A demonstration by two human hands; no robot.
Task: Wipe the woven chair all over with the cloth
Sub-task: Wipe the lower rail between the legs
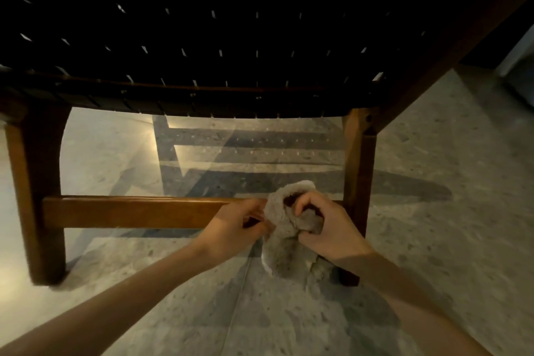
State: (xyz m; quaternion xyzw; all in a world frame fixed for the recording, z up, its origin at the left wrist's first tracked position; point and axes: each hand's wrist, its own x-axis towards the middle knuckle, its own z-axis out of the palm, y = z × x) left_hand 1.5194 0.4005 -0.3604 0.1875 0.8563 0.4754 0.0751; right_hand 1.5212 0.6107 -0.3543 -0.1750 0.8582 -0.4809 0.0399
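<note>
Against the woven chair's rail, cloth in right hand, full grip; left hand, pinch grip on it.

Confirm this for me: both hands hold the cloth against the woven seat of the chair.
Not quite. The left hand and right hand hold the cloth against the low crossbar, not the woven seat, as the head view shows.

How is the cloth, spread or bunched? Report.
Bunched: the cloth is crumpled over the chair's lower rail, right hand gripping it, left hand pinching its edge.
</note>
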